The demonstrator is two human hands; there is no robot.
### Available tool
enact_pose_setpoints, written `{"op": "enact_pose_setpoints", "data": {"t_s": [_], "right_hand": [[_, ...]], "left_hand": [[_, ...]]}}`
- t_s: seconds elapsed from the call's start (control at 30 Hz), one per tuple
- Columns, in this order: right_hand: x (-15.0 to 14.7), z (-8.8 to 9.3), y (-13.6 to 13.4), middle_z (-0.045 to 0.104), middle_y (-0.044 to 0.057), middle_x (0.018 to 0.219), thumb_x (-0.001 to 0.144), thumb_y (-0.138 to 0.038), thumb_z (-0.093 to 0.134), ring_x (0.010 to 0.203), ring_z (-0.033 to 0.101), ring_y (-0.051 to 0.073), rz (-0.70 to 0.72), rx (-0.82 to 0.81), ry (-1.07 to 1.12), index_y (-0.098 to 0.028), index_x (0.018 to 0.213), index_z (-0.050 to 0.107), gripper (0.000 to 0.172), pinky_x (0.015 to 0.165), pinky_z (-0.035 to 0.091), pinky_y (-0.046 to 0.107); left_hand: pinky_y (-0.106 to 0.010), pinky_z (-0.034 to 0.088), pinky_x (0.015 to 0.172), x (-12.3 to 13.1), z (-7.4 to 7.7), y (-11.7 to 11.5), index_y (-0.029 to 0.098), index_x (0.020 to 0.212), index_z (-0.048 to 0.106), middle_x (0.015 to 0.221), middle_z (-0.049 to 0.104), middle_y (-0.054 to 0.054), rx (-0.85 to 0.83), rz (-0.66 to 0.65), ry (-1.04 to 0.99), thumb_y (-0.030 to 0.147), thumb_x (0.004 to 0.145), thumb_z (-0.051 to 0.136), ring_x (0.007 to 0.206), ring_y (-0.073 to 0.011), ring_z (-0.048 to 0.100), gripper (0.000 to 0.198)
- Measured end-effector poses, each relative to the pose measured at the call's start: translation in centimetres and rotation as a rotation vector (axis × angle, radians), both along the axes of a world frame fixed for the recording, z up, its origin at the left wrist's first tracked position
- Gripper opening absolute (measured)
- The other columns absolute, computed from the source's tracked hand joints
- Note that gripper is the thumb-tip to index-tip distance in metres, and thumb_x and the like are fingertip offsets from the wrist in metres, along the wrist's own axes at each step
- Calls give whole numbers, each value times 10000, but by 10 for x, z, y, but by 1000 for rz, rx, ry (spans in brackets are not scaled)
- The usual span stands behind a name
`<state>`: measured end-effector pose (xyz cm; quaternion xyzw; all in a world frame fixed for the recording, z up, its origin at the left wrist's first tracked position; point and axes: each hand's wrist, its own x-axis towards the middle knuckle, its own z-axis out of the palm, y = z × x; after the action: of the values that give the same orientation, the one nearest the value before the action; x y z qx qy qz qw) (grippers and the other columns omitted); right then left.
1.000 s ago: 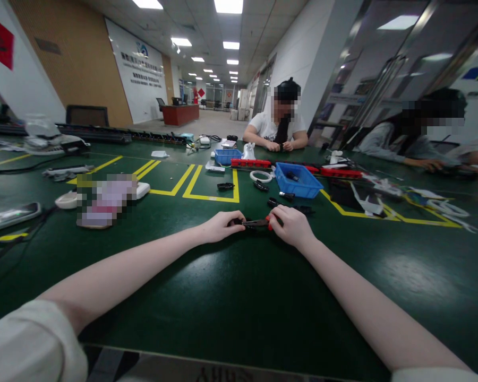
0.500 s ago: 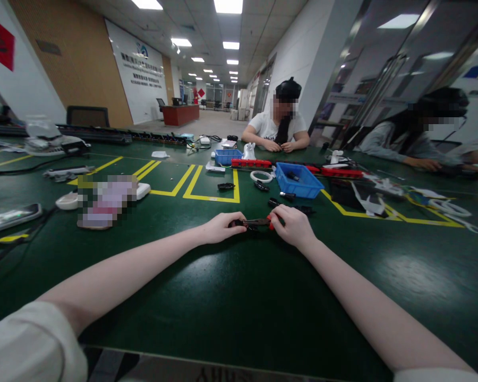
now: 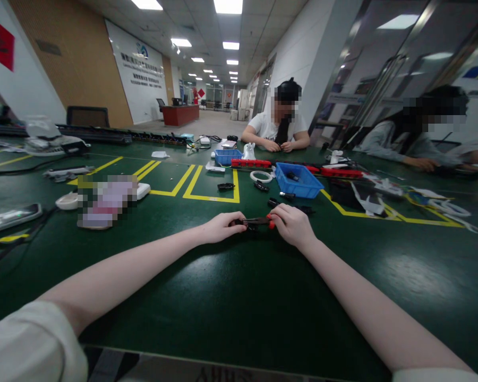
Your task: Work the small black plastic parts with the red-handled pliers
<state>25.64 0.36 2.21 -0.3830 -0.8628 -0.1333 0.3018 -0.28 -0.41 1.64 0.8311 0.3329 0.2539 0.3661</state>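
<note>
On green table, red-handled tool between left hand, right hand

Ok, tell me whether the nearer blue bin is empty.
Not empty: the nearer blue bin holds a small dark part on its floor.

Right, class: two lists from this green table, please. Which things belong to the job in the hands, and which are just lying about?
In hand:
left hand
right hand
red-handled tool, gripped between both

Lying about:
large blue bin
small blue bin
white ring
loose black part
red strip
</note>
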Motion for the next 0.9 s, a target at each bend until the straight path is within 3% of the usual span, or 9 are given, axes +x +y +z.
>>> {"op": "enact_pose_setpoints", "data": {"t_s": [0.63,0.9], "right_hand": [[-4,0,-1,634,62,774,982,-322,365,677,553,159,-41,-3,-40,-193,773,614,350,646,386,298],[-4,1,1,628,58,776,963,-283,373,671,542,158,-54,-1,-43,-193,755,596,318,640,378,294]], "left_hand": [[-239,377,629,-1,-1,1,169,1006,591,786,562,17,3,33,-16,384,912,521,684,-127,483,244],[-246,420,669,1,-2,1,161,1051,581,866,634,-9,-19,18,-59,352,928,497,709,-124,528,242]]}}
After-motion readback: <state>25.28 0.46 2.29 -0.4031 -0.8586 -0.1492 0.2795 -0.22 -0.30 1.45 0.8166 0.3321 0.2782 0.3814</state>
